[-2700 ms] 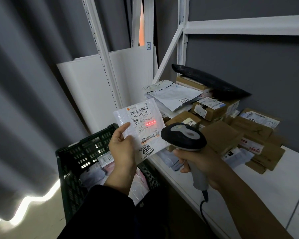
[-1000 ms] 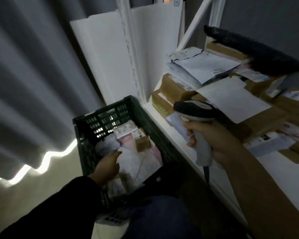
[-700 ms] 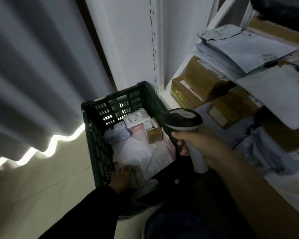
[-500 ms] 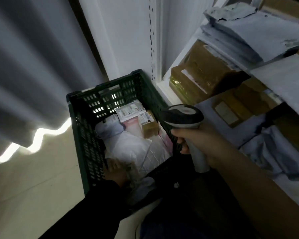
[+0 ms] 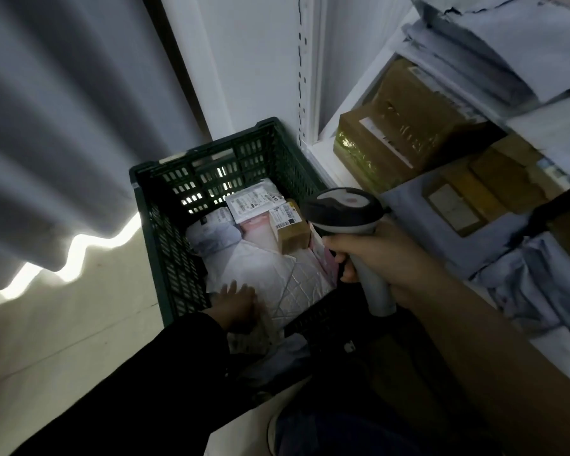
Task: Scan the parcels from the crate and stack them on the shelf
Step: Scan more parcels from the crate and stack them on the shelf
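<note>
A dark green crate (image 5: 195,159) stands on the floor beside the shelf. It holds several parcels: a white labelled mailer (image 5: 254,200), a small brown box (image 5: 290,230), a grey bag (image 5: 214,235) and a large white mailer (image 5: 270,271). My left hand (image 5: 236,304) is down at the crate's near end, palm on the parcels with fingers apart. Above the crate's right wall, my right hand (image 5: 375,258) grips the handle of the barcode scanner (image 5: 343,209). The white shelf (image 5: 329,166) at the right carries brown boxes (image 5: 399,126) and grey mailers (image 5: 474,44).
A grey curtain (image 5: 46,126) hangs at the left, with light showing under its hem on the floor. The shelf's white perforated upright (image 5: 306,77) rises just behind the crate. My leg and shoe (image 5: 310,432) are at the bottom edge.
The white parcel I was scanning now lies on the shelf stack. My left hand has dropped into the crate and moved to its near end. The scanner has lowered beside the crate.
</note>
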